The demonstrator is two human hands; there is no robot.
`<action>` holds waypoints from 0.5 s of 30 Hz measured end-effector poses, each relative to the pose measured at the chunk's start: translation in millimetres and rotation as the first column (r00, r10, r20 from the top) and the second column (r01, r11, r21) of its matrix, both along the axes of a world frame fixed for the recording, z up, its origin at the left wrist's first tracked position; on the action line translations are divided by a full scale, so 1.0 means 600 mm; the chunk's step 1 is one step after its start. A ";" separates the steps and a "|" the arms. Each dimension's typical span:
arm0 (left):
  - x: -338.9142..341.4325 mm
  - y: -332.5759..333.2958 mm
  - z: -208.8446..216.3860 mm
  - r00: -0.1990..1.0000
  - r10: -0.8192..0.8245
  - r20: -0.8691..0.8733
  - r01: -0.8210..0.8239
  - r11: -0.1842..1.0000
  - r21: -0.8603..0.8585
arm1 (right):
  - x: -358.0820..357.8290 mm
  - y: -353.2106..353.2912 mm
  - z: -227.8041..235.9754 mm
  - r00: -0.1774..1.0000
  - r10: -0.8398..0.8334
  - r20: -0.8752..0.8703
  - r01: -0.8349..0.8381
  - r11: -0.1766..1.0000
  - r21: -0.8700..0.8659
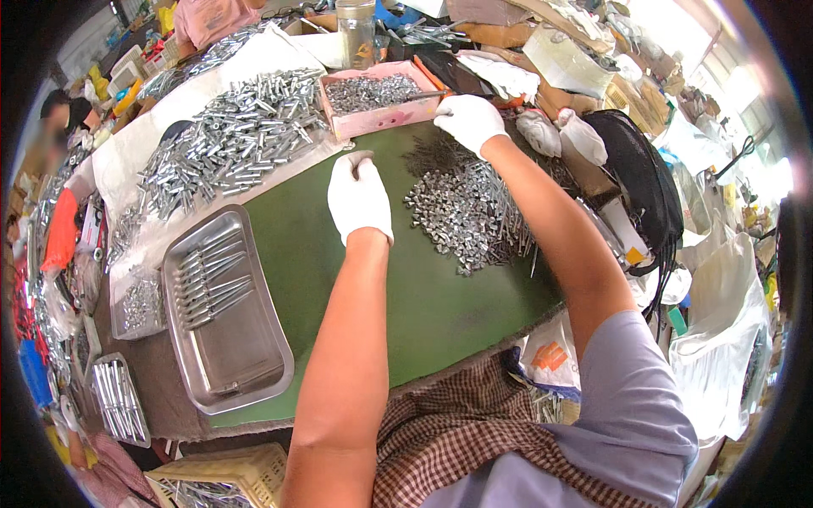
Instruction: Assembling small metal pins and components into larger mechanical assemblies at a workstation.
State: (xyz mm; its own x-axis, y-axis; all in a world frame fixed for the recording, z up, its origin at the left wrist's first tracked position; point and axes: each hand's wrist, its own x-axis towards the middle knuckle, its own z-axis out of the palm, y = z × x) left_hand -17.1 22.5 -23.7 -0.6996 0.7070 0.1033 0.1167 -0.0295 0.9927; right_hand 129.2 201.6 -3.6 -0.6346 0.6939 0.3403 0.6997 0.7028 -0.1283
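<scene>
My left hand (pixel 359 196), in a white glove, rests on the green table mat (pixel 364 288) with its fingers curled; whether it holds a small part I cannot tell. My right hand (pixel 470 121), also gloved, reaches to the near edge of a pink box (pixel 373 118) filled with small metal pieces, fingers pinched at something small. A heap of silver bolts and nuts (pixel 470 212) lies on the mat just right of my left hand, under my right forearm.
A steel tray (pixel 254 347) with several assembled bolts lies at the left. A large pile of bolts (pixel 229 140) covers white sheeting behind. Smaller trays (pixel 118 398), a clear jar (pixel 356 30), white bags (pixel 720 339) and other people at the far left surround the table.
</scene>
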 end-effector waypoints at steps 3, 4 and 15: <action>0.000 0.006 -0.003 0.999 0.004 0.049 -0.004 1.000 -0.014 | -0.014 0.000 0.000 0.982 -0.150 0.117 0.159 0.985 -0.071; 0.002 0.007 -0.004 1.000 0.004 0.026 -0.003 1.000 -0.026 | -0.013 0.003 0.003 0.980 -0.155 0.127 0.165 0.983 -0.075; 0.003 0.009 -0.006 0.995 -0.014 0.102 0.013 1.000 0.012 | 0.082 -0.200 0.078 0.966 0.258 -0.031 -0.249 0.884 -0.395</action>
State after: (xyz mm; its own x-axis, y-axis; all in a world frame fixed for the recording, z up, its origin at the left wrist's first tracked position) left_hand -15.5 27.6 -27.3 -0.6972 0.7158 0.0400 0.0145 -0.0416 0.9990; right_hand 178.3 81.7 43.3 -0.8109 0.5823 0.0578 0.5105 0.7522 -0.4167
